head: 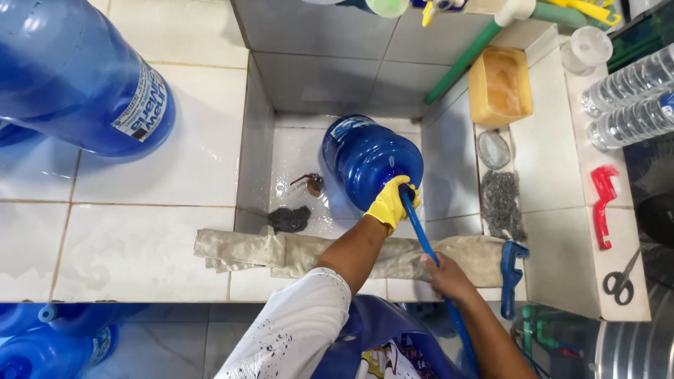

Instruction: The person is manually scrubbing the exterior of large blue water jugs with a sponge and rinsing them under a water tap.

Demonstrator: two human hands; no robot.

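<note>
A large blue water jug (365,160) lies tilted in a white tiled sink basin (298,151), its mouth toward me. My left hand (390,203), in a yellow glove, grips the jug at its neck. A blue hose (421,235) runs into the jug's mouth, and my bare right hand (444,275) is closed on it lower down, above the sink's front rim. A beige cloth (246,249) is draped along that rim.
A second big blue jug (77,77) stands on the tiled counter at left, and more jugs (42,340) sit on the floor. In the basin are a drain (314,183) and a steel scourer (289,219). At right: yellow sponge (499,84), scourers (501,200), blue tool (511,270), red tool (604,203), scissors (620,279), clear bottles (632,105).
</note>
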